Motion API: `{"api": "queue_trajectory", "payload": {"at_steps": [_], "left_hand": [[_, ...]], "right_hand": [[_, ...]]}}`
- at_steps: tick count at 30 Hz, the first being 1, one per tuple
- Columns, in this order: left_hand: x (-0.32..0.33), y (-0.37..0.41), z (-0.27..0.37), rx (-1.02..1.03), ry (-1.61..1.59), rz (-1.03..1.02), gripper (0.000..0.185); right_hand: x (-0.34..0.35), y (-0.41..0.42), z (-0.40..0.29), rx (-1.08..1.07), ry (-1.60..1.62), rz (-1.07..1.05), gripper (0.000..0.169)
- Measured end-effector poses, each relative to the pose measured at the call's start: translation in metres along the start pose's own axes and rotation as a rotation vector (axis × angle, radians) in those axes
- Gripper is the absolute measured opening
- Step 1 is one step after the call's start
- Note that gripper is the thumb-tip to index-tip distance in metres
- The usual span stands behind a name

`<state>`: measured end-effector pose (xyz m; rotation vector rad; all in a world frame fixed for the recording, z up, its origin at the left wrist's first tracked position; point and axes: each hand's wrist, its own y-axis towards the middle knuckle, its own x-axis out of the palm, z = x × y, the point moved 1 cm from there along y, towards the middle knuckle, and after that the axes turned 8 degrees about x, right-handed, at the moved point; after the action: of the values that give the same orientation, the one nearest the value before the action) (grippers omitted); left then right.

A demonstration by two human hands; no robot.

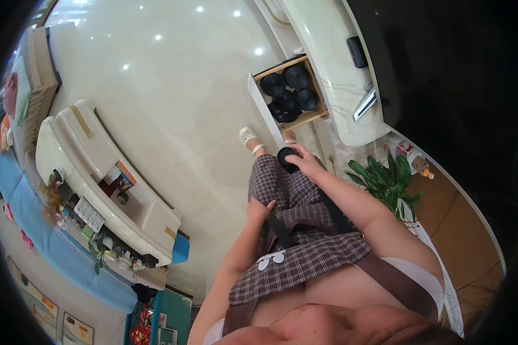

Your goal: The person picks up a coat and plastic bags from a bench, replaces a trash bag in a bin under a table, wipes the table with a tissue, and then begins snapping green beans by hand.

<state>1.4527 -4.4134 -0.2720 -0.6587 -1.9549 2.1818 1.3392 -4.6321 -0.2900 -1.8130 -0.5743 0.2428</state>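
Note:
My right hand [304, 163] grips a black roll [286, 158], with the thumb over its flat end, just past the near corner of a pulled-out wooden drawer [302, 122]. Several black rolls [287, 100] lie in that drawer, which has a white front. My left hand [260, 210] rests on the checked trousers at my thigh, beside a dark strap [279, 229]; its fingers are bent loosely and nothing shows in it. Past my knees, one foot in a white clog [247, 136] is on the floor.
A marble-patterned cabinet top [328, 77] holds a small black box [357, 52]. Right of me stand a green-leaved plant [382, 179] and a bottle [421, 166]. On the left are a coffee table [75, 164] with pots, a blue bin [181, 249] and a blue-covered sofa [56, 246].

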Motion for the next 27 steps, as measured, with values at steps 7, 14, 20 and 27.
{"api": "queue_trajectory", "payload": {"at_steps": [7, 14, 20, 27], "left_hand": [[-0.052, -0.045, 0.059, 0.719, -0.689, 0.281, 0.096], [-0.067, -0.062, 0.102, 0.724, -0.74, 0.352, 0.09], [-0.067, -0.059, 0.099, 0.713, -0.962, 0.444, 0.031], [-0.127, -0.099, 0.099, 0.545, -1.12, 0.324, 0.016]], "right_hand": [[0.037, -0.071, -0.025, 0.059, 0.12, -0.216, 0.051], [0.045, -0.087, -0.025, 0.26, 0.235, -0.295, 0.04], [0.016, -0.085, -0.036, 0.198, 0.242, -0.312, 0.038], [0.009, -0.098, -0.07, 0.263, 0.421, -0.649, 0.064]]}}
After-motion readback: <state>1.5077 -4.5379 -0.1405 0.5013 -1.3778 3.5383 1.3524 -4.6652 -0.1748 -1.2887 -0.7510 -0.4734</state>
